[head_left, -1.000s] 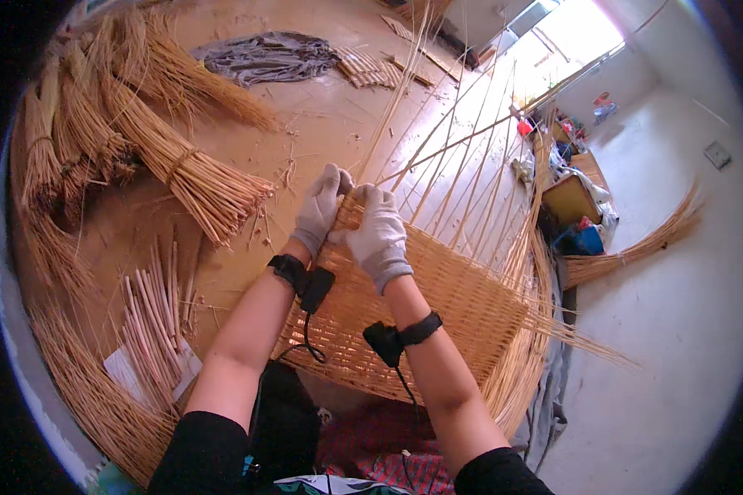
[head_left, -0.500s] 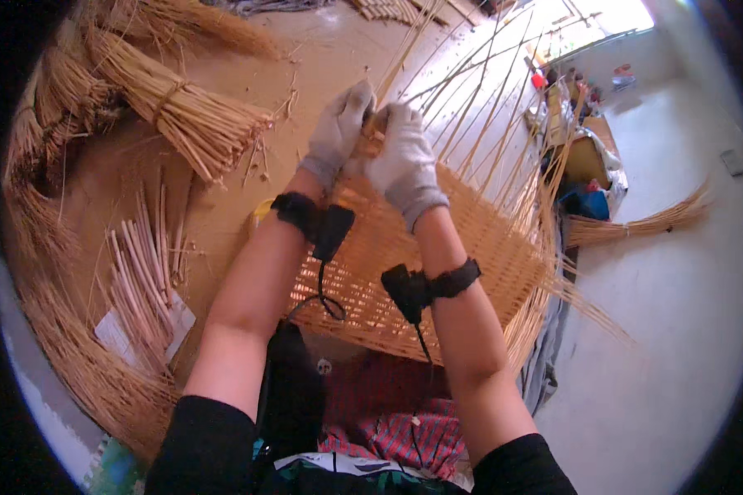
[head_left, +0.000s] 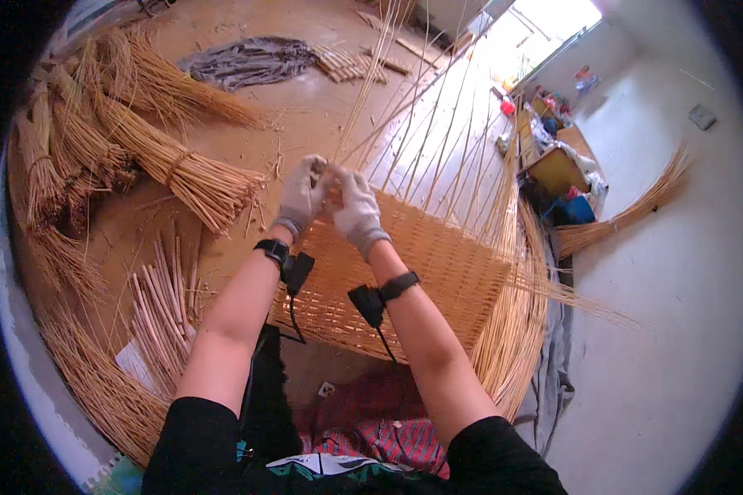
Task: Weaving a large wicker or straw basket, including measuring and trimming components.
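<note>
A pale tan wicker basket (head_left: pixel 421 272), partly woven, lies in front of me with long bare rods (head_left: pixel 437 140) rising from its far edge. Both my hands wear white knit gloves and meet at its upper left corner. My left hand (head_left: pixel 302 196) is closed, pinching wicker rods at that corner. Close beside it, my right hand (head_left: pixel 357 208) curls its fingers around the same rods, somewhat blurred. The exact strands between the fingertips are hidden by the gloves. Black straps with small boxes and cables circle both my wrists.
Tied bundles of wicker (head_left: pixel 182 169) lie on the floor at the left, with thicker cut sticks (head_left: pixel 161 305) nearer me. Long loose rods (head_left: pixel 520 330) curve along the basket's right side. Another bundle (head_left: pixel 627 219) leans by the right wall. Grey cloth (head_left: pixel 248 62) lies farther off.
My view has shifted, so hands and basket appear lower and a little farther left. Both hands remain together at the basket's corner, with the fingers slightly rearranged.
</note>
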{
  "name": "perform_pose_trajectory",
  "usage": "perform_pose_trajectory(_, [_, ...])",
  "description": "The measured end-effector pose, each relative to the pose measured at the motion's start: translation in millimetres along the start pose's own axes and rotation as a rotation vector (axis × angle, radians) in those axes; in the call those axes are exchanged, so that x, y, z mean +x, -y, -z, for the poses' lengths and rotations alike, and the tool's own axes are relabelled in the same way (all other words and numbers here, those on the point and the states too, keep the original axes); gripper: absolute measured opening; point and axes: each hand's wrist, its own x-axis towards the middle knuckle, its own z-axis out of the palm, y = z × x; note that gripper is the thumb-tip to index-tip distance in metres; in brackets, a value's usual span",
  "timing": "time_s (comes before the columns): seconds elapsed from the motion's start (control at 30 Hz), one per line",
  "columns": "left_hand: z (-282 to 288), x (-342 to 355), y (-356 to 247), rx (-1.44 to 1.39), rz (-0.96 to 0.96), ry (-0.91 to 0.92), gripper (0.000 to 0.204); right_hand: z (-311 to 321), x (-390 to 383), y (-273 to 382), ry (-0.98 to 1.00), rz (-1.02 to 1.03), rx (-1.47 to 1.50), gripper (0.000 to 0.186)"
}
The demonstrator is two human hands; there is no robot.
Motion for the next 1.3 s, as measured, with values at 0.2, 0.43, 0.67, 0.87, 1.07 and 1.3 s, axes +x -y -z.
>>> perform_pose_trajectory(0.2, [9.8,-8.5,6.5,-0.029,-0.031,-0.047,0.037,53.4,-1.2,20.7,0.018,-0.089,0.246,0.062])
perform_pose_trajectory(0.43, [18.3,-30.1,3.9,0.095,-0.088,-0.117,0.040,48.8,55.5,91.6,0.004,0.081,-0.052,0.022])
perform_pose_trajectory(0.67, [30.6,-31.8,14.8,0.015,0.012,0.024,0.041,42.8,70.6,113.7,0.241,-0.005,0.095,0.026])
perform_pose_trajectory(0.87, [29.5,-27.6,-24.5,-0.103,0.112,0.149,0.043,38.4,90.7,87.9,0.255,0.082,0.101,0.031])
perform_pose_trajectory(1.07, [19.8,-23.1,4.3,-0.189,0.106,0.086,0.050,33.9,95.9,92.7,0.298,0.092,0.102,0.031])
perform_pose_trajectory(1.3, [12.2,-19.5,10.8,-0.332,0.018,0.074,0.045,46.0,87.4,91.4,0.269,0.003,0.161,0.029])
